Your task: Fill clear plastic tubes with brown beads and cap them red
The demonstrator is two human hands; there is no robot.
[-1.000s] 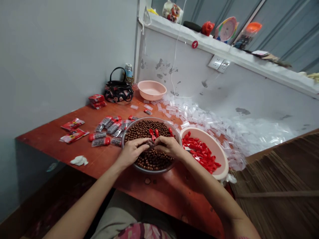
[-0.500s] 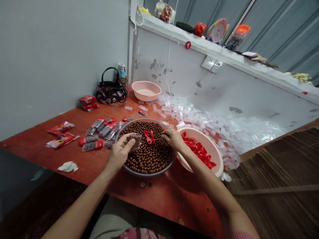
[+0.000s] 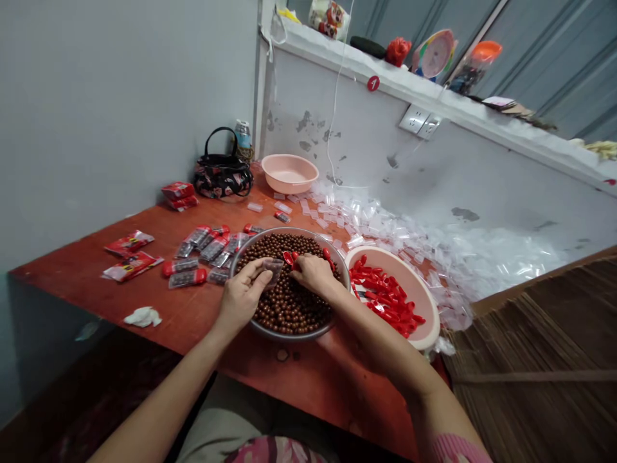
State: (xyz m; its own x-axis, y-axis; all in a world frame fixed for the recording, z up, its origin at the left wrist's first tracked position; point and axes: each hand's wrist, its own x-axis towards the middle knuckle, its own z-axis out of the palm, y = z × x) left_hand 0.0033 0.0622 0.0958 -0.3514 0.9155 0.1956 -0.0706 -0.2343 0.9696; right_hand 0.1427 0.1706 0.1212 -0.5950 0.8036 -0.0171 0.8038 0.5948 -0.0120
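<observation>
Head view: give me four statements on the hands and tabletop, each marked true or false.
1. Left hand holds a clear case. True.
2. Right hand is inside the empty pink basin. False: it is over the grey bowl, at the red pieces.
3. Black handbag stands beside a wall. True.
4. White tissue lies on the shelf. False: it lies on the red table.

Over the brown balls (image 3: 294, 312) in the metal bowl (image 3: 301, 336), the left hand (image 3: 243, 289) grips a clear container (image 3: 273, 271), while the right hand (image 3: 313, 273) reaches in beside red scoops (image 3: 288, 257). A pink basin (image 3: 429, 302) of red pieces (image 3: 390, 299) stands just beside, on the red counter (image 3: 207, 328).
</observation>
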